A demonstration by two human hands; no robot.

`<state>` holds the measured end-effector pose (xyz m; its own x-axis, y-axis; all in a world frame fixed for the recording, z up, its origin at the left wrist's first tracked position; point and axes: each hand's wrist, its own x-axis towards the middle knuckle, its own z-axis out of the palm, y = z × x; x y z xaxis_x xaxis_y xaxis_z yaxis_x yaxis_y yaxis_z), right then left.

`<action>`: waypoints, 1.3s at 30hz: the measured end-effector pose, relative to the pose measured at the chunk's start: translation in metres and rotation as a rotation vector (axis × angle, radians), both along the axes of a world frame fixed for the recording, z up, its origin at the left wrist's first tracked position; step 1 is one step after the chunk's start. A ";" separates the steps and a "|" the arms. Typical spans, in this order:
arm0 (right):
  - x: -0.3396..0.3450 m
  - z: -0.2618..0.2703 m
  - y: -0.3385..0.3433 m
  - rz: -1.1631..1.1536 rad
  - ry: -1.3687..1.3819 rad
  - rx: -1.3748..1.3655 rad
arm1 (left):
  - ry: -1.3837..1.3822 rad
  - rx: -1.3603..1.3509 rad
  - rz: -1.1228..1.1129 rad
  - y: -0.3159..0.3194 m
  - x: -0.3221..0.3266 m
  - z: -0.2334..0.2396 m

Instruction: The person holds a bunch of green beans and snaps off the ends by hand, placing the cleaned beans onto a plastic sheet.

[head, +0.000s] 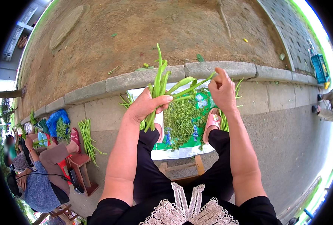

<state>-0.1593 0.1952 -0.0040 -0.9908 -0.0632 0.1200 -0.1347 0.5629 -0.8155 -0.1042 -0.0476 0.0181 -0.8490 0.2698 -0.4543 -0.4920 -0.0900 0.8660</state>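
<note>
My left hand [146,105] grips a bunch of long green leaf stalks [158,81], thumb laid across them. From that bunch one stalk [196,86] runs out to the right. At its tip my right hand [223,91] has thumb and forefinger pinched together. Under both hands, a green-and-white printed plastic sheet [169,154] lies on the pavement between my feet. Torn green leaves [180,123] are scattered thickly over it. More stalks [224,121] lie beside my right pink slipper [213,121], and others [126,101] stick out past the sheet's left side.
A stone kerb [146,76] crosses just beyond the sheet, with bare soil [161,22] behind it. To the left, a person [42,182] sits near a reddish stool [82,168], a stalk bundle [88,137] and a blue plastic bag [55,119]. A teal crate [320,69] stands far right.
</note>
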 end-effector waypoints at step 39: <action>0.001 0.010 0.033 0.600 -0.693 -0.198 | 0.014 -0.134 -0.047 -0.006 0.001 -0.003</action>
<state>-0.1583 0.2278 0.0060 -0.6535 -0.6286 -0.4216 0.1944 0.3990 -0.8961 -0.1029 -0.0538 0.0155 -0.8432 0.2467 -0.4776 -0.4811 0.0500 0.8753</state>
